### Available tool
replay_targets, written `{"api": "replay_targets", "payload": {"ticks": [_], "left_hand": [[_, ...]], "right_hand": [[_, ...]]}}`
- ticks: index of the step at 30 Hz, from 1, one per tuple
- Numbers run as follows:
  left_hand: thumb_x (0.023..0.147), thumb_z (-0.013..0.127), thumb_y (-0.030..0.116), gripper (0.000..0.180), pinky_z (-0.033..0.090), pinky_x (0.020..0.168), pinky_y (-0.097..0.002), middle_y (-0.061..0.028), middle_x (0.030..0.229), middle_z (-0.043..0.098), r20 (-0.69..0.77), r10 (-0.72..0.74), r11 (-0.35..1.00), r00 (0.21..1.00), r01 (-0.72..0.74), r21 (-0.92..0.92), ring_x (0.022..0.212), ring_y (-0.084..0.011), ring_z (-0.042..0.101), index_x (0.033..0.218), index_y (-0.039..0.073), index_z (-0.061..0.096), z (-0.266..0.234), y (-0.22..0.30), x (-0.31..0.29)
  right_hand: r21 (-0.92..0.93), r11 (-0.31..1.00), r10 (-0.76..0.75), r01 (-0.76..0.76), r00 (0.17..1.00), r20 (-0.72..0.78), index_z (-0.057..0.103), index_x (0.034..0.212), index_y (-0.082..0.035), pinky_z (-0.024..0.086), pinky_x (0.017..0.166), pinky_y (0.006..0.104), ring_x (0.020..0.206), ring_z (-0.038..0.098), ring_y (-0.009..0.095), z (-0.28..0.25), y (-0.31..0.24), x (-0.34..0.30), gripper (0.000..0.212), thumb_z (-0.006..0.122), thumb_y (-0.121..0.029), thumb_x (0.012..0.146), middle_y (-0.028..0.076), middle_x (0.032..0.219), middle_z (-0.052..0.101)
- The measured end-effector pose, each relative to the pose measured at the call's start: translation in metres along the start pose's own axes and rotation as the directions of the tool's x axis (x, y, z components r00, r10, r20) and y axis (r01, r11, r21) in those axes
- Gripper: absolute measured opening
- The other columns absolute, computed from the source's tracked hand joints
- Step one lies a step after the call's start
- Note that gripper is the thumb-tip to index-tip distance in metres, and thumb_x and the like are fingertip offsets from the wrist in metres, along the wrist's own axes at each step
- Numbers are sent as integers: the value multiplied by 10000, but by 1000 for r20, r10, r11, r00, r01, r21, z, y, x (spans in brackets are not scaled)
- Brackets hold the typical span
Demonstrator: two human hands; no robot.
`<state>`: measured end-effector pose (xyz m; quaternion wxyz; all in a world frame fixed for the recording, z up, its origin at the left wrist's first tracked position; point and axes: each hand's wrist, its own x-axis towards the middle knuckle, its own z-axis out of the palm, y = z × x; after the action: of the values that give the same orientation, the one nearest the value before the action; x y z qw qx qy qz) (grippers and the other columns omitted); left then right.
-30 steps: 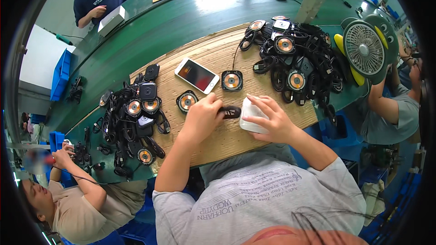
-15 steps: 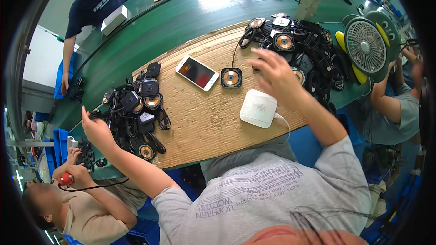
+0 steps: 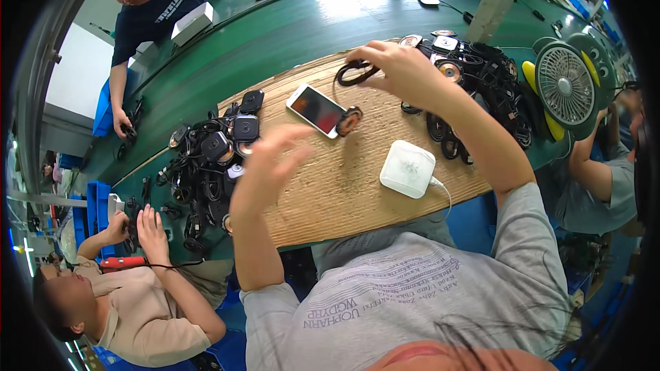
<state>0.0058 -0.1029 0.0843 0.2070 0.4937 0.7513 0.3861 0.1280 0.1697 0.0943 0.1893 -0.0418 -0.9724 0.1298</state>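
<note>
Near one phone (image 3: 315, 108), right grip (image 3: 401, 72) clamps one cable coil (image 3: 352, 83) while left grip (image 3: 267, 166) has fingers apart.

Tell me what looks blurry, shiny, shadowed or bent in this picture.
In the head view, the left hand is blurred, likely by motion; head view: pale glare on the green table; head view: a soft shadow on the cardboard below the tilted copper-and-black disc; head view: straight edges bow, and the corners go black.

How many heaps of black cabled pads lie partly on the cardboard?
2: a tangled black heap over the left end of the brown cardboard sheet, another over its right end, partly behind the right forearm.
</note>
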Motion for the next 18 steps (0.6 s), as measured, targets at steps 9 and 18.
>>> {"api": "replay_targets", "payload": {"ticks": [9,18], "left_hand": [[905,710,216,384,550,884,-334,-180,1121,652,-142,-287,346,948,-35,-938,1036,-236,645,1175,-18,568,85,-24,42],[935,682,210,308,551,858,-289,-145,1025,657,-15,-324,198,946,53,-979,973,-200,654,1099,-29,576,90,-47,49]], "right_hand": [[277,951,-79,141,971,-224,585,1267,-115,556,717,275,830,671,200,53,-47,-26,405,693,-190,884,89,1110,649],[633,774,103,-1,987,-125,597,1240,-80,547,680,269,764,669,178,82,-28,-44,398,717,-99,861,70,1023,689]]}}
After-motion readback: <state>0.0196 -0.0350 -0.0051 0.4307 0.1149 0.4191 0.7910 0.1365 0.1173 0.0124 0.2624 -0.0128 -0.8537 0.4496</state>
